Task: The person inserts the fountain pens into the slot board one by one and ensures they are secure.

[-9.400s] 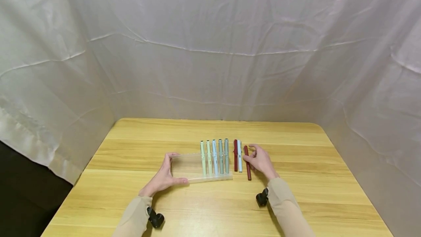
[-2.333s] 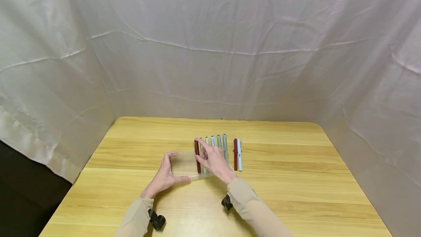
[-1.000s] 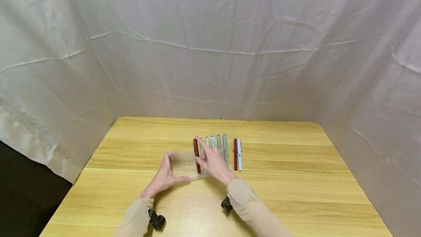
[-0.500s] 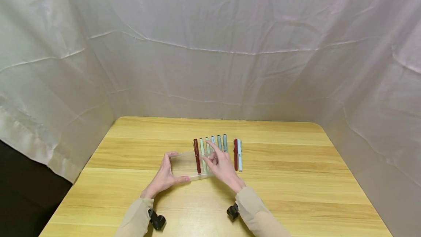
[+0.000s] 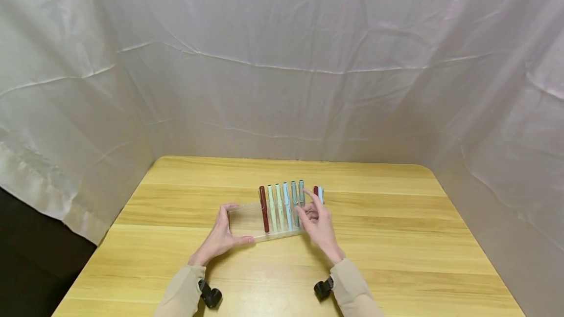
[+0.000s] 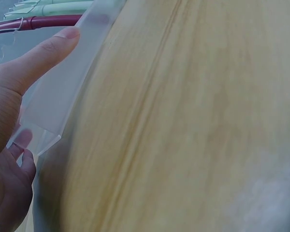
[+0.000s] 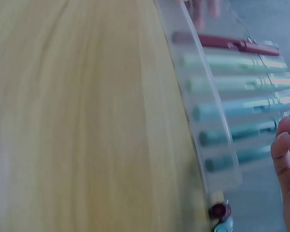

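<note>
My left hand [image 5: 222,236] grips the left end of a clear plastic pen tray [image 5: 246,221], thumb along the front edge and fingers at the back corner. In it stands a row of capped pens: a dark red pen [image 5: 264,209] leftmost, then two pale green pens [image 5: 272,209], a light blue pen [image 5: 287,204] and two grey-green pens [image 5: 294,192]. Over the tray's right end is my right hand [image 5: 320,224], holding nothing, its fingers loosely bent beside the grey-green pens. Behind it, partly hidden, another red pen [image 5: 315,190] and another light blue pen [image 5: 320,192] lie on the table.
The wooden table [image 5: 396,238] extends around the tray. Pale curtains [image 5: 291,87] hang behind it and at both sides. A black camera [image 5: 209,295] is strapped to the left wrist, another black camera [image 5: 323,289] to the right.
My right hand picked the dark red pen off the table, set it at the row's left end, let go and moved right. My left hand kept its grip; the tray shifted slightly.
</note>
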Demonstrator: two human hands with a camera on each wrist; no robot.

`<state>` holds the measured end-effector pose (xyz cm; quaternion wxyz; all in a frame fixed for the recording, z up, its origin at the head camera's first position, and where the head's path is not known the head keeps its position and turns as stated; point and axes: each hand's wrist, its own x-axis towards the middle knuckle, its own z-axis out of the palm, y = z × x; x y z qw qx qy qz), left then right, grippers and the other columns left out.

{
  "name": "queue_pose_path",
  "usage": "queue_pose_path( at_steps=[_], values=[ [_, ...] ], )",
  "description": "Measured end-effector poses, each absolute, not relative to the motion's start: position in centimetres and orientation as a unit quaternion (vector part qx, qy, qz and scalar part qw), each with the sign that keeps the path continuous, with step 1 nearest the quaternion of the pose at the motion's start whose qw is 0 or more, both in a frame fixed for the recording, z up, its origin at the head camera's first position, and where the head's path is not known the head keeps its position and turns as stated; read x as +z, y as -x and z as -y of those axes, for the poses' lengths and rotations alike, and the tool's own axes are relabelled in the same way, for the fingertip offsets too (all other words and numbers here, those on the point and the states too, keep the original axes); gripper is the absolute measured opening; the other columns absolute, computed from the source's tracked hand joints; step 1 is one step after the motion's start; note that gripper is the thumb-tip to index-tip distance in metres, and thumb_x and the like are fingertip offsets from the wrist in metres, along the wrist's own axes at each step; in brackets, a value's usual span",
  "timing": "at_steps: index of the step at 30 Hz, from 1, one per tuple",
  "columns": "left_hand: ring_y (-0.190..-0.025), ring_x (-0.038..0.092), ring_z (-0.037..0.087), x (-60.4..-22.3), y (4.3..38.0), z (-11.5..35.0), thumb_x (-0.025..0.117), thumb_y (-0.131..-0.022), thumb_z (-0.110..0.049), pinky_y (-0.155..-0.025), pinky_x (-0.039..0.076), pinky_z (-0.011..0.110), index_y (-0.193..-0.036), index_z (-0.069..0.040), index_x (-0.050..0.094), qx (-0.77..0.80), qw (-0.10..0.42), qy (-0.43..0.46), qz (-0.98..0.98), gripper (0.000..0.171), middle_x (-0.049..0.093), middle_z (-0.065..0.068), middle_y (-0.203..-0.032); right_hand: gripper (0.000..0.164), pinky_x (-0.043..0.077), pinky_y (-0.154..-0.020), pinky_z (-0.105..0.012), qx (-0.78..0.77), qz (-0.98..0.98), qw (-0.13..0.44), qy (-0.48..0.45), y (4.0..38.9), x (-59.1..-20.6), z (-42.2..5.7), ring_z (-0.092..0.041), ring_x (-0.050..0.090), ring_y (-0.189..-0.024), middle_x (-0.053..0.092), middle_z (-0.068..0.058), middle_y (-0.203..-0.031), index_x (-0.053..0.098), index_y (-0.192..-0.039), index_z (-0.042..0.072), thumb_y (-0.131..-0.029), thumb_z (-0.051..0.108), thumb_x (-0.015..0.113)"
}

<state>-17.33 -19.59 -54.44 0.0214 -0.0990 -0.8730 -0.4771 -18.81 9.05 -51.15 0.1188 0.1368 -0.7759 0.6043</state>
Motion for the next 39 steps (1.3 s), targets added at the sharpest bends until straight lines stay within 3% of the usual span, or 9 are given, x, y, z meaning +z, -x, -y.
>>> queue_pose_path(
  at_steps=[5,11,18,27,39],
  values=[
    [-0.139,0.04,0.042,-54.5,17.3,19.6,0.096,-0.062,-0.035,-0.119,0.032,0.066,-0.139,-0.003,0.031,-0.478,0.027,0.102,0.872,0.106,0.039,0.023,-0.145,0.056,0.056,-0.05,-0.023,0.622,0.77,0.117,-0.075,19.0,-51.4,-10.5,-0.025,0.063,-0.061,0.068,-0.026,-0.088,0.047,-0.147,0.009,-0.094,0.005,0.067],
    [-0.139,0.04,0.042,-54.6,17.3,19.6,0.096,-0.062,-0.035,-0.119,0.032,0.067,-0.14,-0.004,0.031,-0.483,0.026,0.101,0.87,0.106,0.039,0.023,-0.145,0.053,0.056,-0.044,-0.03,0.642,0.754,0.13,-0.039,19.4,-52.0,-12.5,-0.016,0.061,-0.054,0.066,-0.027,-0.09,0.047,-0.146,0.005,-0.096,0.008,0.067],
    [-0.14,0.039,0.042,-54.6,17.3,19.6,0.096,-0.062,-0.034,-0.12,0.031,0.067,-0.141,-0.004,0.031,-0.485,0.02,0.097,0.869,0.106,0.039,0.023,-0.146,0.054,0.058,-0.052,-0.025,0.66,0.745,0.093,0.011,20.0,-52.8,-14.5,-0.013,0.062,-0.06,0.062,-0.013,-0.096,0.044,-0.147,0.005,-0.097,0.006,0.064],
    [-0.139,0.04,0.042,-54.5,17.3,19.5,0.096,-0.062,-0.034,-0.12,0.03,0.067,-0.14,-0.004,0.031,-0.488,0.022,0.097,0.867,0.106,0.039,0.023,-0.145,0.06,0.058,-0.056,-0.022,0.637,0.769,0.03,0.047,20.9,-53.8,-15.6,-0.012,0.063,-0.065,0.064,-0.015,-0.1,0.04,-0.15,0.007,-0.096,0.007,0.066],
    [-0.141,0.038,0.042,-54.5,17.3,19.6,0.096,-0.062,-0.034,-0.12,0.029,0.067,-0.14,-0.004,0.031,-0.49,0.014,0.097,0.866,0.106,0.037,0.023,-0.146,0.066,0.054,-0.046,-0.022,0.595,0.803,0.002,0.043,21.5,-53.6,-15.9,-0.012,0.059,-0.056,0.069,-0.019,-0.092,0.042,-0.148,0.001,-0.093,0.015,0.073]
  ],
)
